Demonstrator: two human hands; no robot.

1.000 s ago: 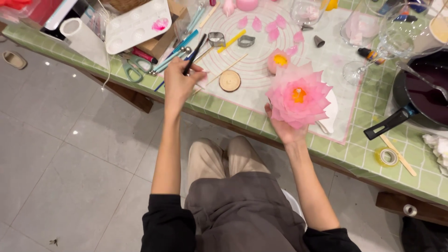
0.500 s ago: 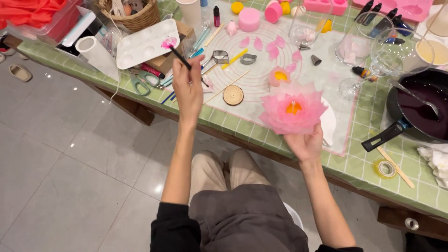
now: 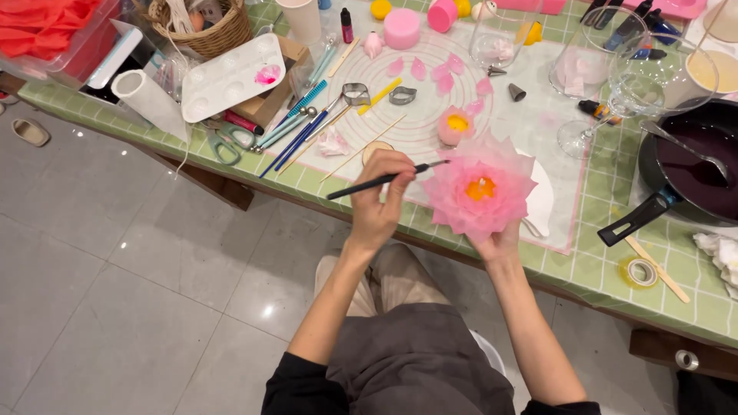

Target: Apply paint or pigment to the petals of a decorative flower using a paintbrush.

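My right hand (image 3: 498, 243) holds up a large pink flower (image 3: 480, 188) with a yellow-orange centre, gripping it from below. My left hand (image 3: 380, 196) grips a thin black brush (image 3: 384, 180), its tip pointing right and touching the flower's left petals. Both hands hover over the near edge of the green-tiled table (image 3: 607, 261). A smaller pink flower (image 3: 455, 124) sits on the round-patterned mat (image 3: 430, 92) just beyond, with loose pink petals (image 3: 419, 69) farther back.
White paint palette (image 3: 231, 77), scissors (image 3: 227, 146), blue tools (image 3: 296, 131) and metal cutters (image 3: 402, 95) lie left. A dark pan (image 3: 692, 165) with a spoon, wine glasses (image 3: 615, 84) and a tape roll (image 3: 639, 271) stand right. A wicker basket (image 3: 204, 31) and pink cylinders (image 3: 402, 28) are at the back.
My left hand pulled back from the palette area at the left and brought the brush across to the flower. The flower has stayed in my right hand.
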